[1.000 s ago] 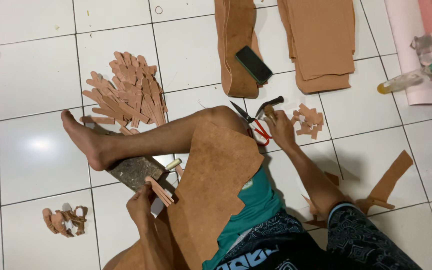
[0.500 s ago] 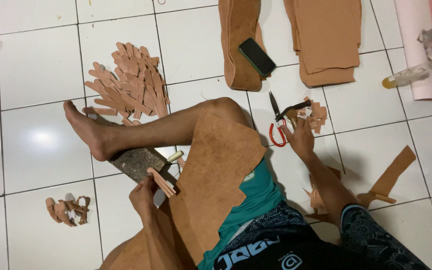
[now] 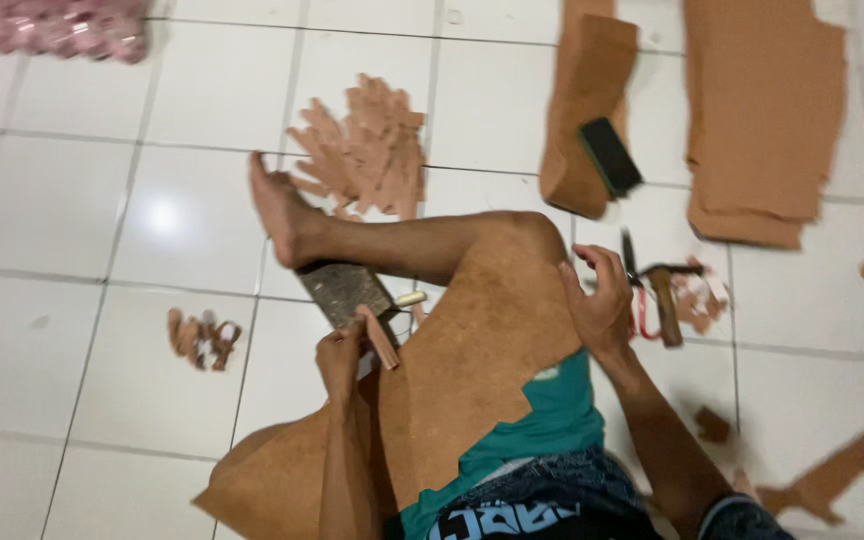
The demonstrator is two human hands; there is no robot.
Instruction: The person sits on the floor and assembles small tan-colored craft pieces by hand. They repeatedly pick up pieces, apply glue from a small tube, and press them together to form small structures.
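Draping over lap and knee, big tan leather sheet (image 3: 472,370) lay mostly uncut. Left hand (image 3: 340,358) closed around small tan strip (image 3: 382,338), at grey block (image 3: 347,290) under foot. Right hand (image 3: 597,300) half-open, holding nothing, beside scissors (image 3: 634,290) and hammer (image 3: 664,300). Beyond: heap of cut strips (image 3: 367,150) suggested good part done; folded leather (image 3: 587,110), black brush (image 3: 610,155). Outstretched leg crowded block.

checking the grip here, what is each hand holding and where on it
The left hand pinches a small tan leather strip by its lower end. The right hand holds nothing, hovering beside the scissors.
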